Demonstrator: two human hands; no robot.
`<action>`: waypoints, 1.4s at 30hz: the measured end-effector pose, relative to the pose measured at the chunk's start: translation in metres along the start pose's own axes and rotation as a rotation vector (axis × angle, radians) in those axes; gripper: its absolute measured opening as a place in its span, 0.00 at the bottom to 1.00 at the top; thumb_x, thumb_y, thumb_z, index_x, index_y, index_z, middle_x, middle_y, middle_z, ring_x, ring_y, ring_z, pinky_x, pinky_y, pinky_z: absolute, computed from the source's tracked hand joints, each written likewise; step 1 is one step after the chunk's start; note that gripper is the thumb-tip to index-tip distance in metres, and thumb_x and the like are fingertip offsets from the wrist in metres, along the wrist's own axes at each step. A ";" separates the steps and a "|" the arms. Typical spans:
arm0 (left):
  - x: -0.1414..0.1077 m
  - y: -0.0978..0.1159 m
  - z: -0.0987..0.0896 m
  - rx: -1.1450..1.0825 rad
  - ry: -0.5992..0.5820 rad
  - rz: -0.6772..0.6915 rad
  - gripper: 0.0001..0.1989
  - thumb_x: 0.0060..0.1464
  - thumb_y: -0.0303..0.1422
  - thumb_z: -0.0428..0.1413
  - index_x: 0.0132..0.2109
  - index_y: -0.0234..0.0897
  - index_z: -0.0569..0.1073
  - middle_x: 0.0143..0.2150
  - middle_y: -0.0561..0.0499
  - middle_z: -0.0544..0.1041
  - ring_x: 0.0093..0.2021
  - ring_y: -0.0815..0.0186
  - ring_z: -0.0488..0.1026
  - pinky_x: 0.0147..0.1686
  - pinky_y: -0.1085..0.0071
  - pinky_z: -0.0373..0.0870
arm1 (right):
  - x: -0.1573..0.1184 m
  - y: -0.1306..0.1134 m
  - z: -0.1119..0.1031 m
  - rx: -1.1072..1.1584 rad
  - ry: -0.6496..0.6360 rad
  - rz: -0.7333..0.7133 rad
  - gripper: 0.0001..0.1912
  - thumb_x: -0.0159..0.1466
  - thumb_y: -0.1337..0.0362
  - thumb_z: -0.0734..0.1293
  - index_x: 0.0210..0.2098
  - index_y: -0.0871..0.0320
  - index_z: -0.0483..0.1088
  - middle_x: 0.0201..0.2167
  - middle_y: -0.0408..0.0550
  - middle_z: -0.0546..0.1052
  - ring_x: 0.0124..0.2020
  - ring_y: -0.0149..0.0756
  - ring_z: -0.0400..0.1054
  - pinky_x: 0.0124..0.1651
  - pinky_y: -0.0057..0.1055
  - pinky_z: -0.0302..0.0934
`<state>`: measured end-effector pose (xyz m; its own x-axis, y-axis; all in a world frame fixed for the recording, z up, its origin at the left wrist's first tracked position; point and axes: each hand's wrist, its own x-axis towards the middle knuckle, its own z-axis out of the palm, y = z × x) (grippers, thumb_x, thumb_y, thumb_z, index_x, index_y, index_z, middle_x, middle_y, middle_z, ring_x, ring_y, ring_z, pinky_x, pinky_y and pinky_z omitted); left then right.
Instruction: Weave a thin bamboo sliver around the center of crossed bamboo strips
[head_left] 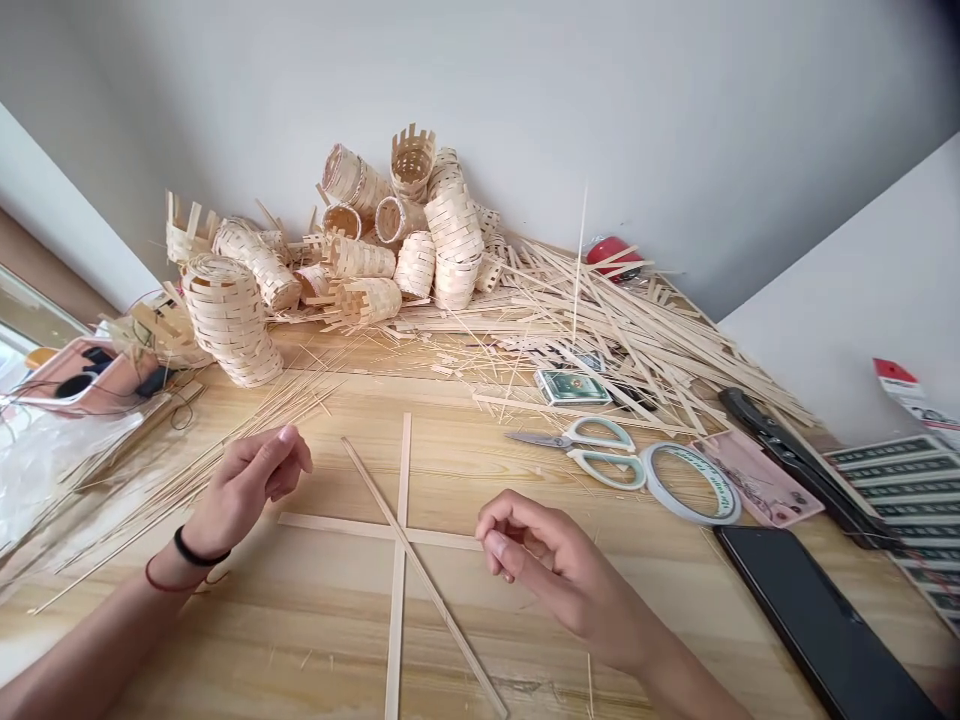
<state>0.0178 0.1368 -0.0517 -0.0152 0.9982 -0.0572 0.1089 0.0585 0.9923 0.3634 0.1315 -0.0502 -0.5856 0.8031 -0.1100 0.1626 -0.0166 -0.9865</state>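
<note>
Two flat pale wooden strips cross on the table: an upright strip (pixel 397 600) and a sideways strip (pixel 337 524). Over their crossing lies a slanted narrow strip (pixel 450 620), running from upper left to lower right. My left hand (pixel 259 475) is closed, thumb against curled fingers, above the table left of the strips; nothing shows in it. My right hand (pixel 544 565) is also closed, its fingers curled at the right part of the sideways strip. That strip's right end is hidden by the hand, and I cannot tell whether the fingers grip it.
Woven baskets (pixel 454 235) are heaped at the back, beside many loose strips (pixel 637 320). Scissors (pixel 592 445), a tape roll (pixel 690 482), a pink tray (pixel 757 478), a black-handled tool (pixel 802 470) and a phone (pixel 817 620) lie right. A pink bin (pixel 90 375) stands left.
</note>
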 end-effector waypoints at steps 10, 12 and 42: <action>0.003 -0.001 -0.001 0.343 -0.048 0.038 0.22 0.64 0.49 0.54 0.28 0.40 0.76 0.19 0.56 0.58 0.21 0.67 0.53 0.22 0.69 0.48 | 0.000 0.004 -0.003 0.092 0.040 0.016 0.14 0.72 0.51 0.66 0.39 0.55 0.67 0.30 0.42 0.70 0.33 0.34 0.66 0.38 0.32 0.61; 0.003 0.002 0.001 0.351 -0.071 0.030 0.20 0.63 0.47 0.56 0.28 0.40 0.77 0.19 0.57 0.58 0.21 0.67 0.52 0.21 0.69 0.47 | -0.001 0.003 -0.002 0.093 0.034 0.018 0.14 0.72 0.51 0.66 0.39 0.55 0.67 0.30 0.42 0.70 0.33 0.34 0.66 0.39 0.32 0.61; 0.004 0.005 0.004 -0.394 -0.409 0.019 0.10 0.53 0.33 0.64 0.42 0.40 0.72 0.35 0.53 0.64 0.33 0.68 0.63 0.32 0.69 0.62 | 0.002 0.004 -0.002 0.259 0.119 0.042 0.15 0.69 0.50 0.69 0.37 0.54 0.66 0.33 0.43 0.67 0.37 0.38 0.64 0.44 0.35 0.61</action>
<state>0.0226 0.1408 -0.0472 0.3776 0.9260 0.0008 -0.2746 0.1112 0.9551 0.3644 0.1341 -0.0543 -0.4831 0.8623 -0.1517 -0.0322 -0.1907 -0.9811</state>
